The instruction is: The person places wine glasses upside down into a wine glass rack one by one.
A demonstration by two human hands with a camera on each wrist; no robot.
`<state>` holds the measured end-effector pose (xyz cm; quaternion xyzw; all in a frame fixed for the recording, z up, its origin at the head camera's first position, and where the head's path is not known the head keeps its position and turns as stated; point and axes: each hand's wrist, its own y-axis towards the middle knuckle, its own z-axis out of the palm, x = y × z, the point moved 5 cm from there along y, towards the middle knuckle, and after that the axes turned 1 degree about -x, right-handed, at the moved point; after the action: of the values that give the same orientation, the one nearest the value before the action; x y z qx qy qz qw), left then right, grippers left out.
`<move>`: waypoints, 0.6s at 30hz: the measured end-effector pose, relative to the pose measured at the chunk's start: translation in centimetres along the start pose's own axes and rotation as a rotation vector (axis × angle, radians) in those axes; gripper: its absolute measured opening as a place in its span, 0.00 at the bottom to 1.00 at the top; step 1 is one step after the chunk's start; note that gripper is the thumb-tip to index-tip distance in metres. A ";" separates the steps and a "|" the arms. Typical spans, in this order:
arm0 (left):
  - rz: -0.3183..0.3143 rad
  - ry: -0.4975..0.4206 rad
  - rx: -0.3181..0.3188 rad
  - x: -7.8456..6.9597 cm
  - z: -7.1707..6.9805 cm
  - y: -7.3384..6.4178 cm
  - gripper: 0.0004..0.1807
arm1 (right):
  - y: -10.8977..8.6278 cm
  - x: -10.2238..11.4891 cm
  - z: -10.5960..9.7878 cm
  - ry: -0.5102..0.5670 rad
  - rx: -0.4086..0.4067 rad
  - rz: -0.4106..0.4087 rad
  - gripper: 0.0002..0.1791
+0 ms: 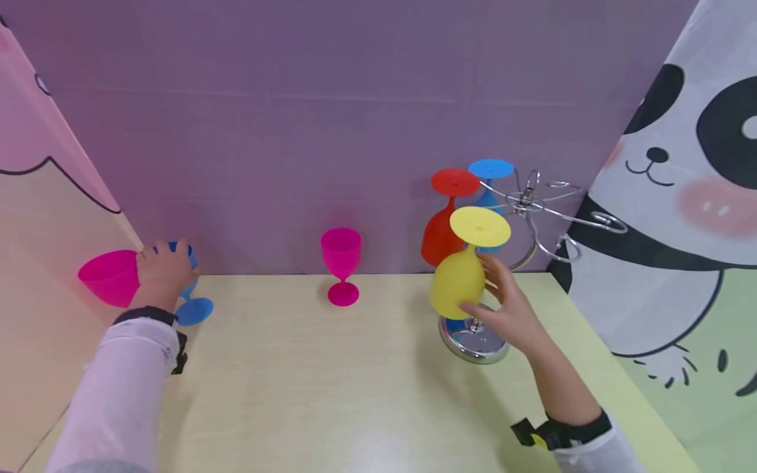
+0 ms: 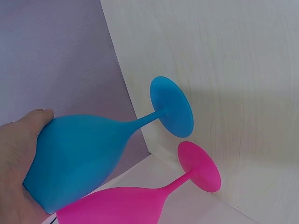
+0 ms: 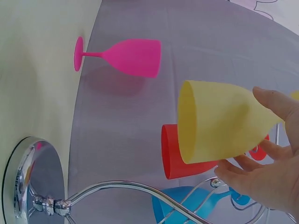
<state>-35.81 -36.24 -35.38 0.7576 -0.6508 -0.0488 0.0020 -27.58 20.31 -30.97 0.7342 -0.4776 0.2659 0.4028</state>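
Note:
At the far left my left hand point(image 1: 164, 270) holds a blue goblet point(image 2: 81, 156) from above, its palm over the rim and its thumb along the bowl. Foot down, this goblet stands right beside a pink goblet point(image 2: 124, 203). My right hand point(image 1: 511, 309) grips a yellow goblet point(image 1: 458, 286), which is upside down at the chrome rack point(image 1: 526, 203), its foot up by the wire arms. The thumb and fingers lie on opposite sides of the bowl. Behind it, a red goblet point(image 1: 442, 233) and another blue goblet point(image 1: 491, 169) hang upside down from the rack.
A second pink goblet point(image 1: 341, 253) stands upright near the table's back edge, between the hands. The rack's round chrome base point(image 1: 479, 345) rests on the pale wooden table point(image 1: 331, 387). A purple cloth backdrop point(image 1: 355, 144) rises behind, with printed panels point(image 1: 662, 276) at the sides.

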 end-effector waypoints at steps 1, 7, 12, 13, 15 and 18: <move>0.000 0.000 -0.001 0.0 0.0 0.0 0.40 | 0.0 0.1 0.0 0.000 0.002 -0.007 0.48; -0.002 0.009 0.004 0.0 0.0 0.1 0.40 | -0.5 1.3 -0.6 -0.023 -0.010 -0.055 0.47; -0.001 0.017 -0.001 0.0 0.0 0.1 0.40 | -1.3 2.7 -1.6 -0.060 -0.047 -0.108 0.46; -0.001 0.019 -0.003 -0.1 0.0 0.0 0.40 | -1.4 3.0 -1.8 -0.062 -0.056 -0.120 0.46; 0.001 0.018 -0.006 -0.1 0.0 0.1 0.40 | -1.8 3.6 -2.2 -0.063 -0.078 -0.152 0.46; 0.002 0.015 -0.006 -0.1 0.0 0.0 0.40 | -2.5 4.6 -2.7 -0.042 -0.114 -0.222 0.47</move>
<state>-35.83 -36.14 -35.36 0.7572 -0.6515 -0.0450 0.0091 -23.51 20.94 -26.78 0.7639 -0.4160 0.1764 0.4608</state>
